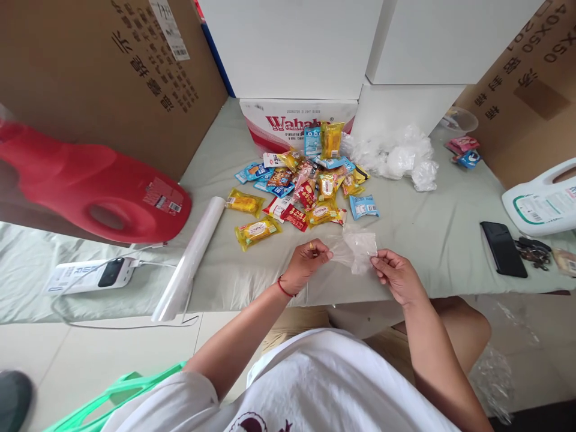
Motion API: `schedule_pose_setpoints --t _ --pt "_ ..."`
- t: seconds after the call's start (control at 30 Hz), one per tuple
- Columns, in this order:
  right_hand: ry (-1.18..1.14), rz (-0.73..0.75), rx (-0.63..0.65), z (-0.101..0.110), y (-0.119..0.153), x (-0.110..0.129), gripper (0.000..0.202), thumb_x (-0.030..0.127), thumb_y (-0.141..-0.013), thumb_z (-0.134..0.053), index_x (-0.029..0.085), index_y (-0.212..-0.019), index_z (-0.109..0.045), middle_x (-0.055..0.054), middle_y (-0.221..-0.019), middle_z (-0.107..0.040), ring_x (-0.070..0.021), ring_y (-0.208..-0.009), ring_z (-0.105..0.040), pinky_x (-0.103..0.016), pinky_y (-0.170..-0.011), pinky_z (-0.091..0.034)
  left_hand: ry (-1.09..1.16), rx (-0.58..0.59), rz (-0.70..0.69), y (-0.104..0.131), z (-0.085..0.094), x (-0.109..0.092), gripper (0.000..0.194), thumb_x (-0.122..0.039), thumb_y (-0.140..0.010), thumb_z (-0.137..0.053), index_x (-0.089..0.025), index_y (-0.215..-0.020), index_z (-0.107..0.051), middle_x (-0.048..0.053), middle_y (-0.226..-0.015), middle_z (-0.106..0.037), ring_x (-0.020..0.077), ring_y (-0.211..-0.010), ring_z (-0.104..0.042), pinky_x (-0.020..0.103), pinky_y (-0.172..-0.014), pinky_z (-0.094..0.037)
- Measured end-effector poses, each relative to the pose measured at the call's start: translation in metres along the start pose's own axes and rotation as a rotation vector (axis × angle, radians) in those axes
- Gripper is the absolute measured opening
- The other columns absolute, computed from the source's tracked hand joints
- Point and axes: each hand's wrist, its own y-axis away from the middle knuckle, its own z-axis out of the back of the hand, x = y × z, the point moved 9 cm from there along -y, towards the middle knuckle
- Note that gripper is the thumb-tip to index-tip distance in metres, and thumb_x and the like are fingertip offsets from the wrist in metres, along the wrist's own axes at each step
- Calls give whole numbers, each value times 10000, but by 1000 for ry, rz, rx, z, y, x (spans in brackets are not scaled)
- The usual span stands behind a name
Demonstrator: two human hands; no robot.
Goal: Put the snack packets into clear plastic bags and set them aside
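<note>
A clear plastic bag (359, 249) is stretched between my two hands, above the front part of the cloth-covered surface. My left hand (306, 264) pinches its left end between thumb and fingers. At its right edge, my right hand (396, 273) grips the film the same way. Just beyond lies a pile of wrapped snacks (327, 186) in yellow, blue and red packets. A blue packet (364, 207) rests apart at the pile's right side, and a yellow packet (257, 232) at its front left.
A roll of clear plastic bags (191, 258) lies left, near a power strip (90, 275) and red jug (99, 186). Crumpled clear plastic (396, 159) sits behind right. A phone (503, 249), keys (533, 252) and white jug (542, 201) are far right. Boxes (292, 48) line the back.
</note>
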Motion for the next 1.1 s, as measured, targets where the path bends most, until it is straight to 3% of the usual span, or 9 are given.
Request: schedule_pose_setpoints --t 0.17,0.27,0.37,0.5,0.67,0.8,0.87,0.97,1.1 --pt "159 74 -168 21 -4 -2 496 616 -684 -813 190 -918 -708 2 -685 -599 -116 -552 -448 -242 -457 -353 126 -41 -23 3 8 0 350 -484 -783 -815 -177 -788 -647 13 -889 -636 117 -762 -515 248 -690 -409" --pt "249 168 -263 25 -3 5 516 650 -801 -703 211 -1073 -704 -41 -796 -677 -149 -598 -515 -271 -512 -408 129 -32 38 5 1 9 365 -533 -854 -745 -188 -885 -631 3 -888 -655 83 -634 -471 237 -602 -390" --pt "274 148 -155 9 -6 2 584 612 -772 -755 230 -1205 -672 -52 -914 -710 -160 -652 -560 -282 -579 -449 93 9 82 6 -7 14 413 -594 -874 -700 -196 -925 -600 -28 -758 -615 85 -575 -501 233 -552 -378" --pt "224 74 -44 3 -8 -3 471 590 -705 -804 194 -946 -715 -3 -713 -615 -133 -605 -500 -253 -541 -387 68 -50 24 3 9 12 420 -585 -850 -734 -198 -868 -573 -46 -711 -568 92 -593 -535 234 -580 -414" --pt "139 26 -190 60 -11 -4 520 620 -648 -820 187 -904 -686 33 -650 -524 -87 -525 -362 -224 -454 -248 39 -158 -117 0 50 -3 329 -500 -864 -750 -209 -856 -598 -32 -773 -553 105 -664 -534 254 -657 -459" --pt "295 138 -503 103 4 15 524 647 -658 -794 191 -885 -668 -25 -751 -607 -121 -597 -454 -237 -475 -334 -242 -111 -328 17 46 -35 209 -403 -920 -691 -213 -852 -640 38 -958 -597 161 -874 -599 313 -813 -504" --pt "256 146 -490 90 14 21 513 696 -756 -709 200 -879 -668 -55 -777 -635 -135 -591 -472 -247 -452 -331 -475 -77 -391 31 28 -44 163 -360 -944 -649 -215 -870 -667 69 -1014 -617 182 -936 -612 330 -860 -506" --pt "117 61 -112 20 17 17 594 765 -869 -537 221 -1022 -717 -112 -916 -704 -199 -704 -601 -271 -455 -410 -745 36 -454 52 -10 -42 159 -322 -960 -598 -225 -894 -705 101 -1069 -657 211 -976 -638 355 -897 -518" --pt "228 128 39 -43 14 18 555 633 -816 -711 248 -1215 -684 -83 -1007 -728 -238 -888 -659 -330 -677 -558 -885 240 -442 73 -51 -20 199 -370 -972 -586 -240 -999 -734 127 -1130 -713 235 -966 -686 370 -884 -545"
